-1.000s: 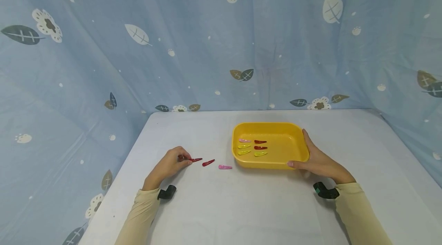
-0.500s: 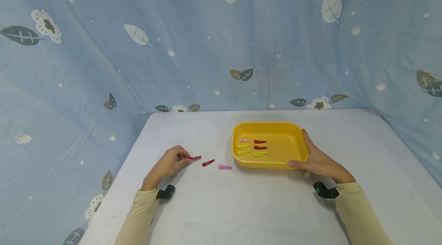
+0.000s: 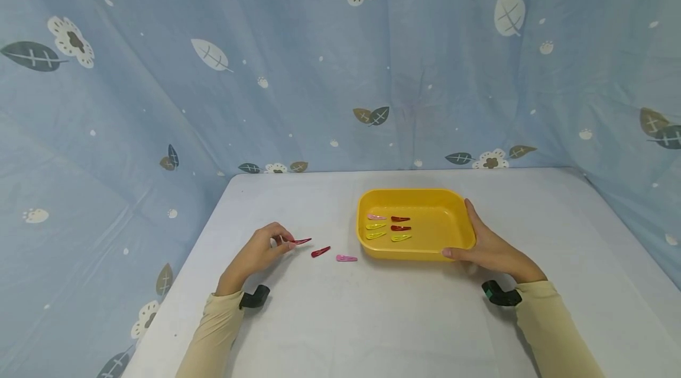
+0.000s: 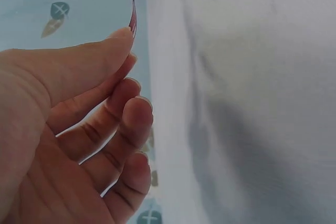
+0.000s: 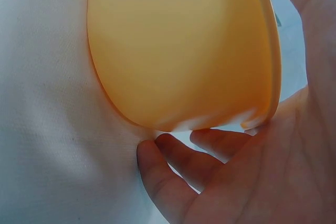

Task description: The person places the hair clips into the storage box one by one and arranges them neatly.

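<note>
My left hand (image 3: 262,251) pinches a red snap hair clip (image 3: 302,241) between thumb and forefinger, the clip's pointed end sticking out past the fingertips. In the left wrist view, the hair clip (image 4: 133,18) stands above the thumb tip, and the other fingers curl loosely below. On the table to its right lie another red hair clip (image 3: 321,252) and a pink hair clip (image 3: 347,258). At the right end of a yellow tray (image 3: 415,255), my right hand (image 3: 495,251) holds the wall, thumb along the front side. The right wrist view has its fingers (image 5: 173,177) bent under the tray's outer wall.
Inside the tray, several clips lie in two columns: a pink clip (image 3: 376,217), yellow clips such as one yellow clip (image 3: 401,238), and red ones such as one red clip (image 3: 401,228). A blue patterned curtain (image 3: 425,70) hangs behind the white table (image 3: 393,319).
The red hair clip in my left hand has risen slightly and turned a little in the fingers. My right hand and the tray have stayed in place.
</note>
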Available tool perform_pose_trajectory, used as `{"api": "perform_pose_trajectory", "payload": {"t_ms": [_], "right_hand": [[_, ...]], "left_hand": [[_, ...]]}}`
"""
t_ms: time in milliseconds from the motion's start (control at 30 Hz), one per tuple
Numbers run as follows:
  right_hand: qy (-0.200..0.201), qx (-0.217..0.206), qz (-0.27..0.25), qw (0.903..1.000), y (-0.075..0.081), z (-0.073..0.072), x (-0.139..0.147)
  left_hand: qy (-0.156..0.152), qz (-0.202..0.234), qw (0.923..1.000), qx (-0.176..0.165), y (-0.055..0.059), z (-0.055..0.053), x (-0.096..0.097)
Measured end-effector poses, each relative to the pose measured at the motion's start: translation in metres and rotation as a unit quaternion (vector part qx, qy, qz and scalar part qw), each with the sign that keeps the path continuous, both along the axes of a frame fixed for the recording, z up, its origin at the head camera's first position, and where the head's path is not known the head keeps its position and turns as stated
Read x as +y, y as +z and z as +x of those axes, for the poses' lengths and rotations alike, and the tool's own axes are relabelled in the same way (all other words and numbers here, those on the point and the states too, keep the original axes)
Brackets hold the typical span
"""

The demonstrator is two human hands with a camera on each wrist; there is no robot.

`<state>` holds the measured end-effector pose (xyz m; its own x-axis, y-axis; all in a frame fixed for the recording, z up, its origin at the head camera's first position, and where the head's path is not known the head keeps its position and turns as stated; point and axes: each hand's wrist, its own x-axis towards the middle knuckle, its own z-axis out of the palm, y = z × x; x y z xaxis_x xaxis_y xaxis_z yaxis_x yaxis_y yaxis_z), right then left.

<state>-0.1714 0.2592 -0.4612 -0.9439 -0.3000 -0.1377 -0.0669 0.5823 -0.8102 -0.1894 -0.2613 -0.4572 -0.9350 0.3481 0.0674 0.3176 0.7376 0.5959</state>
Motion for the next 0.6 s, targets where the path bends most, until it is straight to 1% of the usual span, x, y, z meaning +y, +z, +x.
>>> {"api": "perform_pose_trajectory", "payload": {"t_ms": [200, 367, 600], "right_hand": [[0.003, 0.007, -0.003, 1.0, 0.0, 0.0, 0.0], [0.002, 0.001, -0.003, 1.0, 0.0, 0.0, 0.0], [0.002, -0.008, -0.006, 1.0, 0.001, 0.0, 0.001]], "left_hand": [[-0.011, 0.02, 0.9995, 0.02, 0.006, 0.0, 0.002], [-0.017, 0.022, 0.999, 0.036, 0.012, -0.001, 0.007], [-0.025, 0.019, 0.9986, 0.042, 0.022, -0.002, 0.016]]}}
